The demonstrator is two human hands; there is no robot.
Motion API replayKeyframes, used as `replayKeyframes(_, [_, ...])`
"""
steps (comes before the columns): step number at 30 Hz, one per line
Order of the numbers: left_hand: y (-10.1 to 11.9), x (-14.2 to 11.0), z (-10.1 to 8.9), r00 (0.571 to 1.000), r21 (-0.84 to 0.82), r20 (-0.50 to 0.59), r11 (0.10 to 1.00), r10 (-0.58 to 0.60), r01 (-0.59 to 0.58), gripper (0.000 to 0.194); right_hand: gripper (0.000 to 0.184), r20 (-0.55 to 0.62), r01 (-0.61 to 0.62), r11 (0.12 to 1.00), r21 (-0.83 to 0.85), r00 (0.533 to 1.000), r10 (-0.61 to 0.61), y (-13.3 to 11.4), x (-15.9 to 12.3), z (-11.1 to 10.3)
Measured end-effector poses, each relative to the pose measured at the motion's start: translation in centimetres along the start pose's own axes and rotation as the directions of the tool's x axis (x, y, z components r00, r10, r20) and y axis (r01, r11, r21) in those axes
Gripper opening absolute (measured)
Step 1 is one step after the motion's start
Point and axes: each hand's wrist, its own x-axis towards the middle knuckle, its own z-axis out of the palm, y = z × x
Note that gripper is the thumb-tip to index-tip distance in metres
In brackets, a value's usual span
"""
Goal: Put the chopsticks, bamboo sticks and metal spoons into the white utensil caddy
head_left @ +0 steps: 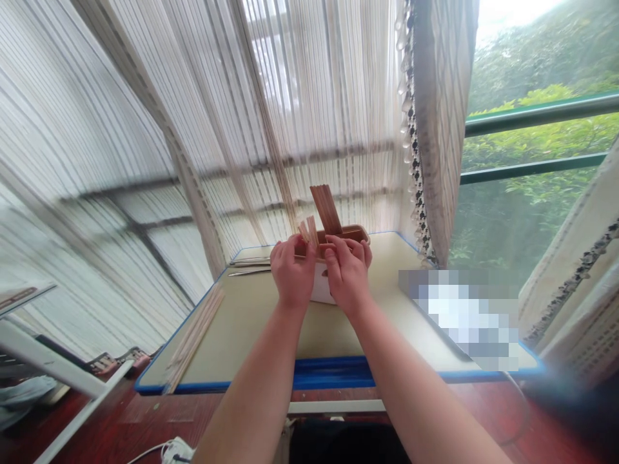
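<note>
At the far middle of the table stands a box-shaped chopstick holder (322, 290) with a white front and a brown rim. A row of dark brown chopsticks (326, 207) rises out of it, tilted to the left. My left hand (293, 274) is closed at the holder's left side, its fingers around the lower part of some pale wooden chopsticks (308, 229) that fan out slightly. Against the front right rim is my right hand (349, 270), with bent fingers pressed together. What lies between those fingers is hidden.
Metal chopsticks (249, 273) lie left of the holder. Along the table's left edge is a long bundle of pale sticks (196, 335). A blurred-out flat object (461, 319) sits on the right. The table (251, 328) has a blue edge; curtains (309, 129) hang behind it.
</note>
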Motion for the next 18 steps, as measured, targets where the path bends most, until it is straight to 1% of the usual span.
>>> replayKeyframes(3, [-0.34,-0.07,0.15,1.0,0.004,0.0,1.0,0.002,-0.002,0.02,0.029,-0.009,0.01,1.0,0.004,1.0,-0.01,0.04,-0.03,0.04])
replayKeyframes(6, [-0.43,-0.09,0.14,0.999,-0.009,0.023,1.0,-0.026,0.026,0.021,0.028,-0.014,0.02,1.0,0.004,1.0,-0.02,0.1,-0.05,0.1])
replayKeyframes(9, [-0.3,-0.06,-0.07,0.996,-0.071,0.069,0.996,-0.054,0.059,0.023,0.028,-0.017,0.018,1.0,0.0,1.0,-0.018,0.1,-0.05,0.17])
replayKeyframes(11, [-0.27,-0.01,-0.21,0.995,-0.119,0.081,0.991,-0.053,0.063,0.023,0.029,-0.021,0.017,1.0,-0.006,1.0,-0.017,0.08,-0.05,0.26])
replayKeyframes(15, [-0.58,0.15,-0.14,0.998,-0.156,0.05,0.987,-0.023,0.03,0.025,0.028,-0.033,0.023,1.0,-0.013,0.999,-0.024,0.13,-0.08,0.48])
replayKeyframes(18, [-0.95,0.26,0.11,0.997,-0.154,0.073,0.988,0.027,-0.016,0.027,0.028,-0.037,0.024,1.0,-0.01,0.999,-0.025,0.2,-0.12,0.55])
